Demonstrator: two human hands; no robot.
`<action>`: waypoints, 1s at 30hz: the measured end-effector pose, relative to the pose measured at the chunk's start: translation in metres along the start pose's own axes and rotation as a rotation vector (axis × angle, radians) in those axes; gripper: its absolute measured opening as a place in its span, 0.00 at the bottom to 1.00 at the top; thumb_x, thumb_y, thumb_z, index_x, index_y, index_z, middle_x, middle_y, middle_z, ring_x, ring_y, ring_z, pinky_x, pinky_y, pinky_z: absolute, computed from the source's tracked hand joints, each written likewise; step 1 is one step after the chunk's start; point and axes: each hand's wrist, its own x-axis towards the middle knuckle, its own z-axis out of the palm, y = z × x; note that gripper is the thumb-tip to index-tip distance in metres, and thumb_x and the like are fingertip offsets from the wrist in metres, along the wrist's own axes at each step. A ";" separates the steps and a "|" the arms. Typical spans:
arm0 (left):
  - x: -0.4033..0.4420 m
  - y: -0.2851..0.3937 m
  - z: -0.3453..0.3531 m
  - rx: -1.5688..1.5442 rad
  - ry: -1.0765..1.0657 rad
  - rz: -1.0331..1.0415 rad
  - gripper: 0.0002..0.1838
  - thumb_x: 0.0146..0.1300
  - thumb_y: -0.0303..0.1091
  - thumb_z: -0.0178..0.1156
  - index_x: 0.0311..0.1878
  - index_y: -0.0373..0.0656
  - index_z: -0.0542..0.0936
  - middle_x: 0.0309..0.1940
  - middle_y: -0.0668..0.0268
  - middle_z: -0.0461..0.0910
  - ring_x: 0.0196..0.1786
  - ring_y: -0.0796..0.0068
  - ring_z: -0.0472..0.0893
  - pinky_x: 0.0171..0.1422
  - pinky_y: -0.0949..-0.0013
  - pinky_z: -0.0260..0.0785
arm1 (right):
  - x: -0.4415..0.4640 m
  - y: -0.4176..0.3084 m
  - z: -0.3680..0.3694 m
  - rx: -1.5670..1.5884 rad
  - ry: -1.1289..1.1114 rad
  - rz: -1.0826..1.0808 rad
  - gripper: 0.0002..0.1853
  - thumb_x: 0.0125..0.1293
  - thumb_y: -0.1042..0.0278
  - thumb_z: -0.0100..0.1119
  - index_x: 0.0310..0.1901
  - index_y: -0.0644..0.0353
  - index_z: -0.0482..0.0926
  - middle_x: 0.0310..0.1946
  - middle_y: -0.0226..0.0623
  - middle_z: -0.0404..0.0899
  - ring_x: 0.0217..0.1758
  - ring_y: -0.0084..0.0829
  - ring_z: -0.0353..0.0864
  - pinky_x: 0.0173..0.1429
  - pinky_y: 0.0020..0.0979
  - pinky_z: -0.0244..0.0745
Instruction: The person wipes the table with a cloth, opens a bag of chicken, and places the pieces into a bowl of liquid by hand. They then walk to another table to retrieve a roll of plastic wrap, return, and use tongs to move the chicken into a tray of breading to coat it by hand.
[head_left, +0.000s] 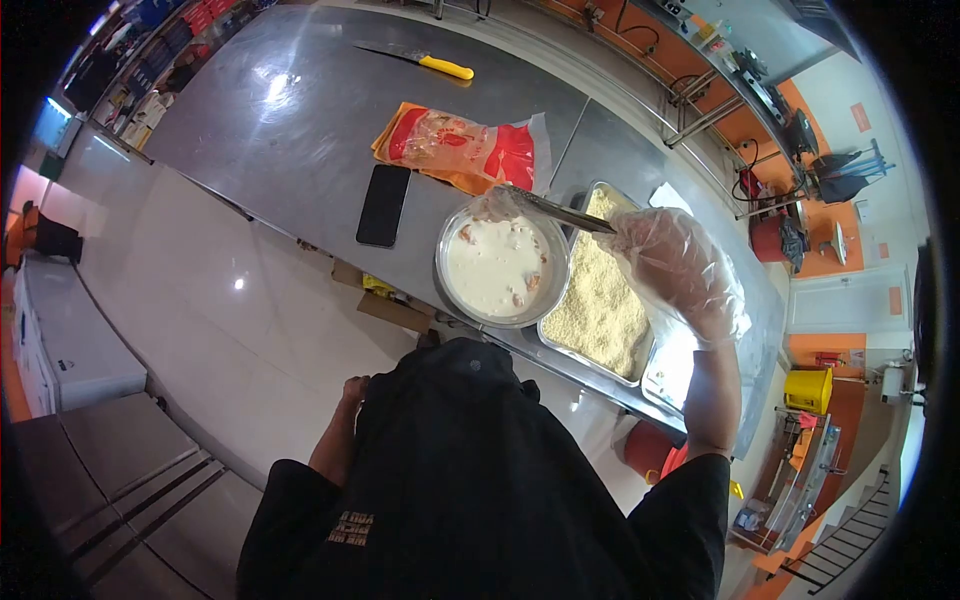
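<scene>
My right hand (672, 258), in a clear plastic glove, holds metal tongs (560, 212) over the tray side of the bowl. The far end of the tongs reaches the upper rim of a round bowl (446, 285) of white batter with some orange-brown pieces in it. Beside the bowl lies a metal tray (590, 362) filled with pale yellow crumbs (600, 305). My left hand (355, 389) is low beside my body, away from the table; its fingers look curled, but what they hold, if anything, is too small to make out.
A black phone (383, 206) lies left of the bowl. Behind it is a red and orange plastic package (450, 145). A knife with a yellow handle (446, 67) rests near the far edge of the metal table (240, 110). A red bucket (643, 448) stands below the near edge.
</scene>
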 end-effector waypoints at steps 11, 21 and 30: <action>0.007 0.009 -0.001 0.242 -0.012 0.131 0.19 0.54 0.43 0.56 0.39 0.34 0.79 0.35 0.61 0.80 0.38 0.64 0.79 0.43 0.62 0.71 | -0.002 -0.065 -0.006 -0.663 -0.149 -0.391 0.09 0.54 0.71 0.58 0.39 0.53 0.78 0.29 0.33 0.76 0.32 0.33 0.76 0.35 0.34 0.72; 0.020 -0.017 0.007 -0.101 0.048 -0.088 0.23 0.55 0.46 0.56 0.41 0.32 0.79 0.36 0.55 0.81 0.41 0.65 0.80 0.45 0.63 0.71 | -0.013 -0.072 -0.014 -0.821 -0.161 -0.452 0.07 0.55 0.67 0.60 0.37 0.51 0.78 0.24 0.30 0.74 0.26 0.31 0.75 0.28 0.32 0.70; -0.003 0.004 -0.003 -0.115 -0.009 -0.103 0.19 0.54 0.43 0.55 0.40 0.36 0.78 0.33 0.56 0.79 0.37 0.63 0.78 0.43 0.60 0.70 | -0.034 -0.077 -0.043 -0.821 -0.235 -0.288 0.14 0.54 0.61 0.63 0.43 0.47 0.81 0.30 0.33 0.78 0.27 0.36 0.75 0.34 0.34 0.72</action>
